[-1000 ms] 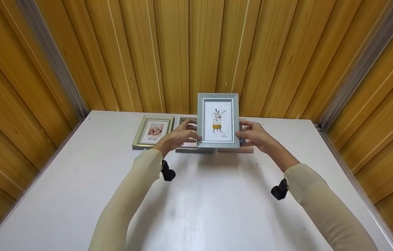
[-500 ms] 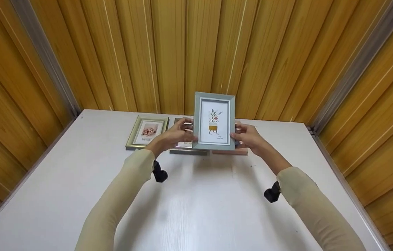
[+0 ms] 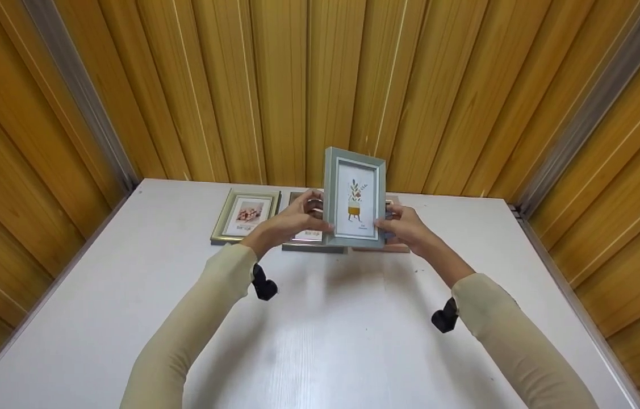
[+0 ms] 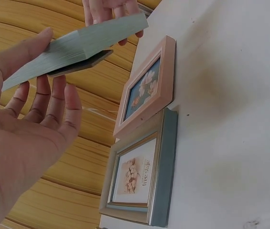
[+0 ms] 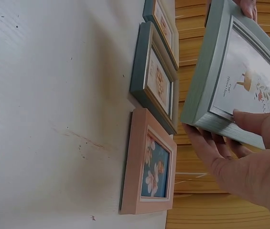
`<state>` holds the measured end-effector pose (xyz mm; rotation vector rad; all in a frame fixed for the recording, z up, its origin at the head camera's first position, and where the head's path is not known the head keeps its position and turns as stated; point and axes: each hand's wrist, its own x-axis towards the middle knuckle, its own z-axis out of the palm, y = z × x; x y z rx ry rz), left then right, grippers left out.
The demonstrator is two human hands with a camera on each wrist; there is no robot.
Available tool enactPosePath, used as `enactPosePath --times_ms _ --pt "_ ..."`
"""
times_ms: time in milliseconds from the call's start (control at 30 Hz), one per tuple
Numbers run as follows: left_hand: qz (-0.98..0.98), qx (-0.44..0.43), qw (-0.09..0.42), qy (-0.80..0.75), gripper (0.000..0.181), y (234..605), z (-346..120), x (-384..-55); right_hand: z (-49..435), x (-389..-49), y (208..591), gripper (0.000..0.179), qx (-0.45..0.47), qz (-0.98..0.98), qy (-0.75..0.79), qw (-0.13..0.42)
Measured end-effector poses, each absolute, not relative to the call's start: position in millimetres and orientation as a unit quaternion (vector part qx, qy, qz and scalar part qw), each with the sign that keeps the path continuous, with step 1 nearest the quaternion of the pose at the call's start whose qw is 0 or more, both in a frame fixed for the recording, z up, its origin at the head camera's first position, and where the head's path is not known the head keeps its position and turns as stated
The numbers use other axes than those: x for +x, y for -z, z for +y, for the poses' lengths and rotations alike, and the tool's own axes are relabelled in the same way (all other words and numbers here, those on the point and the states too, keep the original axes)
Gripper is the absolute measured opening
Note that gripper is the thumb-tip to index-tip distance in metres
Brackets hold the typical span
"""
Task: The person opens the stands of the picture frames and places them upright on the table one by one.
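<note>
A grey-green picture frame (image 3: 355,199) with a potted-plant print is held up above the table, its front turned toward the head camera. My left hand (image 3: 291,220) grips its left edge, the thumb on the side and the fingers behind. On the opposite edge my right hand (image 3: 408,227) pinches the frame, thumb on the front, fingers behind. In the left wrist view the frame shows edge-on, with a dark flap at its back. Beneath it lie a pink picture frame (image 5: 150,164) with a flower print and a gold-and-teal picture frame (image 4: 139,174), both partly hidden in the head view.
A gold-rimmed picture frame (image 3: 245,216) lies left of the others on the white table (image 3: 320,329). Wood-patterned panels (image 3: 280,91) stand behind the table's back edge and at both sides. Small dark specks mark the tabletop.
The held frame has turned so its left side edge now shows, and it tilts slightly. Both hands keep their hold. The whole head view shifted a little left, then back right.
</note>
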<state>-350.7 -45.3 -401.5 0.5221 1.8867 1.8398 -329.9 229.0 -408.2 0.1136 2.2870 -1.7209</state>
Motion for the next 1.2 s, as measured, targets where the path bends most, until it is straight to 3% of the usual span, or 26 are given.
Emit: enactPosePath --times_ms 333,767,1200 --pt "0.717 0.206 0.21 -0.632 0.071 389.5 -28.0 -333.0 222.2 -326.3 414.5 0.06 0.035 0.775 0.616 0.14" --pt "0.683 0.242 0.197 -0.661 0.064 377.7 -15.1 -316.0 215.4 -323.6 416.2 0.062 0.048 0.737 0.649 0.183" --pt "0.691 0.272 0.198 -0.64 0.078 380.9 -8.3 -309.0 214.4 -316.4 416.4 0.057 0.025 0.675 0.707 0.212"
